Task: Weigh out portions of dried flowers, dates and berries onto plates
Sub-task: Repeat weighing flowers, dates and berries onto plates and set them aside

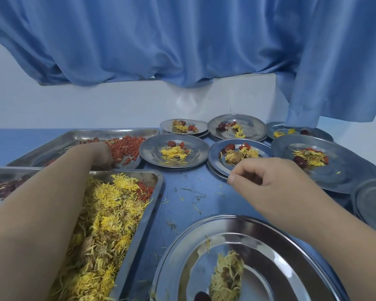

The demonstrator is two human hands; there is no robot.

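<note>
My left hand (100, 155) reaches into the far steel tray (78, 135) and its fingers are down among the red berries (126, 148); what they hold is hidden. Below it a near tray (154, 181) is full of yellow dried flowers (109, 213). A third tray at the left edge holds dark dates (7, 187). My right hand (256, 177) hovers with curled fingers over the rim of a filled plate (217, 161), and nothing shows in it. The nearest plate (182, 246) carries a flower (226, 276) and one date (201, 296).
Several round steel plates with portions of flowers, berries and a date stand at the back and right, such as one plate (152, 153) and a larger one (345, 170). An empty plate (371, 203) sits at the right edge. A blue curtain (182, 40) hangs behind.
</note>
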